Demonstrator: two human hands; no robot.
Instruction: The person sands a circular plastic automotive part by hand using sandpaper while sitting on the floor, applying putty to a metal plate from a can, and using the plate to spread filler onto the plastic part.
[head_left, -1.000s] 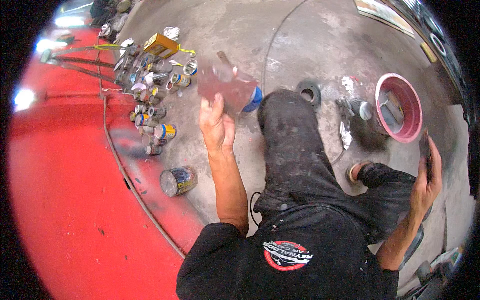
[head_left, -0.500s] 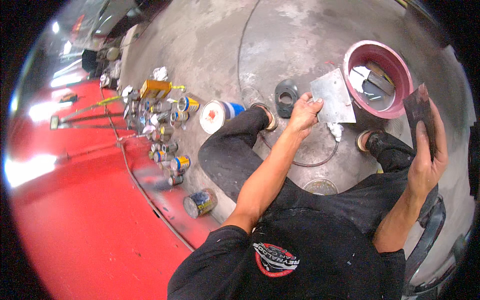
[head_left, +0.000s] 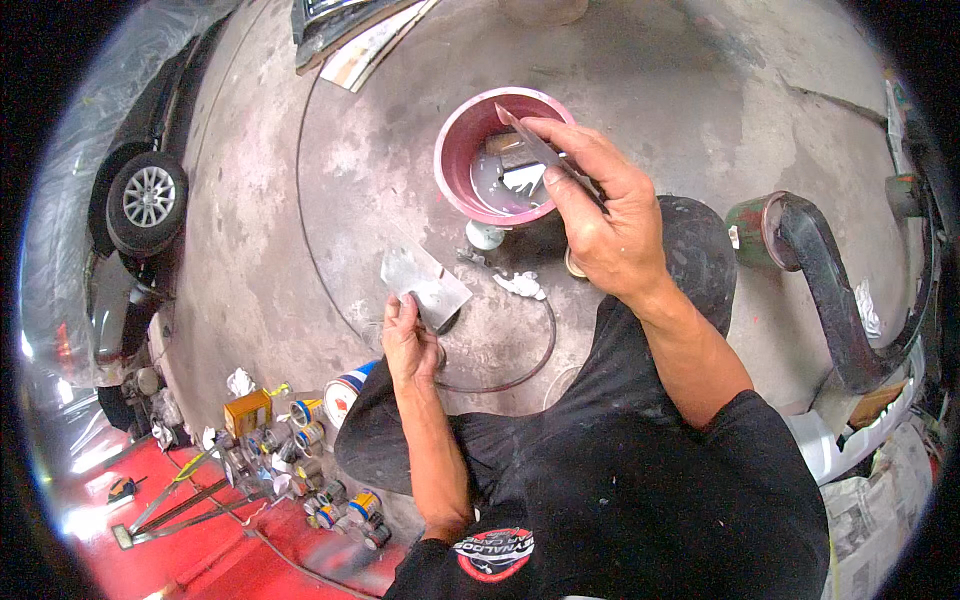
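Note:
My left hand (head_left: 410,348) pinches the lower edge of a thin, light grey rectangular sheet (head_left: 424,280), held tilted above the concrete floor. My right hand (head_left: 615,225) grips a dark, thin sheet that looks like sandpaper (head_left: 543,152), between thumb and fingers. That dark sheet is seen nearly edge-on and overlaps the view of a round maroon tub (head_left: 452,165). Inside the tub lie greyish water, a brownish block (head_left: 508,150) and a bright white patch, partly hidden by my right hand and its sheet.
Several paint cans (head_left: 312,437) and a yellow tin (head_left: 247,412) crowd the lower left beside a red panel (head_left: 80,497). A thin hose (head_left: 303,190) curves across the floor. To the right, a black curved part (head_left: 835,320) leans on a bucket (head_left: 757,232). A car wheel (head_left: 147,204) stands far left.
The view has turned rightward, so the tub and cans appear farther left. My right hand has moved from beside the tub to in front of it. Both hands keep their sheets.

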